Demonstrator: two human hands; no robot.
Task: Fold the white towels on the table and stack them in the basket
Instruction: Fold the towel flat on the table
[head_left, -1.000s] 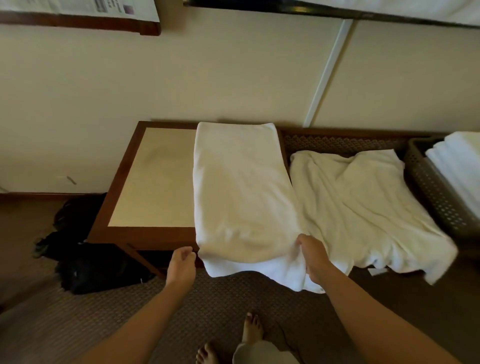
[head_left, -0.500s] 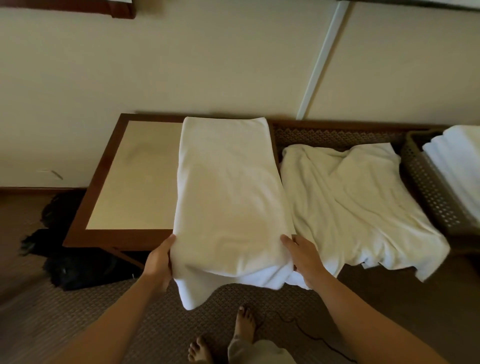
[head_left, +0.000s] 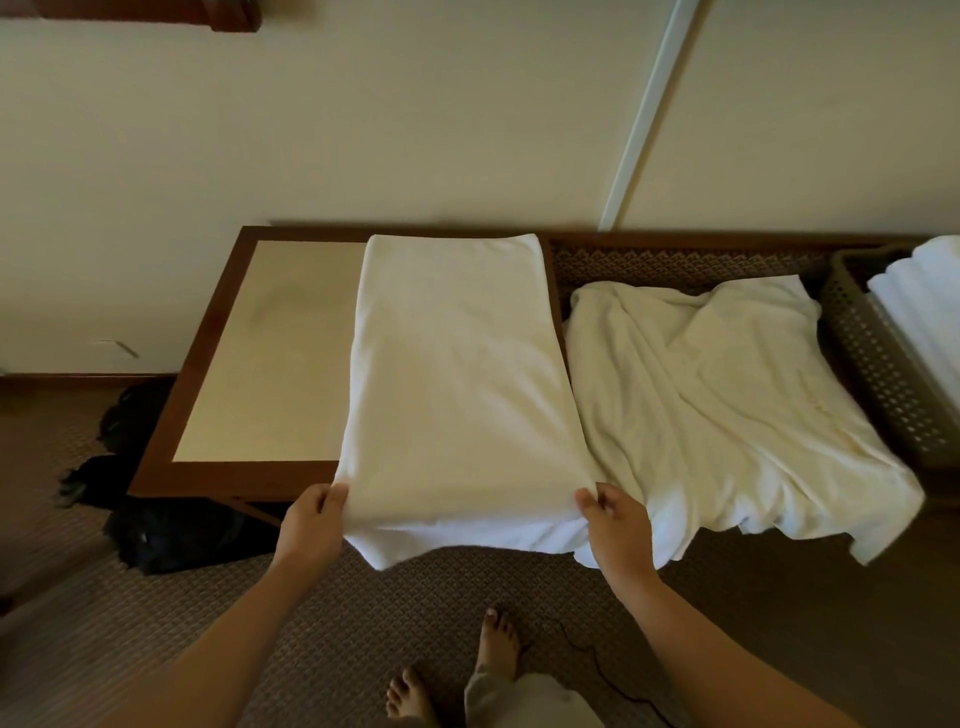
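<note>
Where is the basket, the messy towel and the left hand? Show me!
basket (head_left: 878, 384), head view, on its brown lattice wall.
messy towel (head_left: 727, 405), head view, on its crumpled middle.
left hand (head_left: 311, 525), head view, on its back.

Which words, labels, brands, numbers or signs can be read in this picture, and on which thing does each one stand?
None can be read. The folded white towel, the crumpled white towel and the brown perforated plastic basket show no print.
</note>
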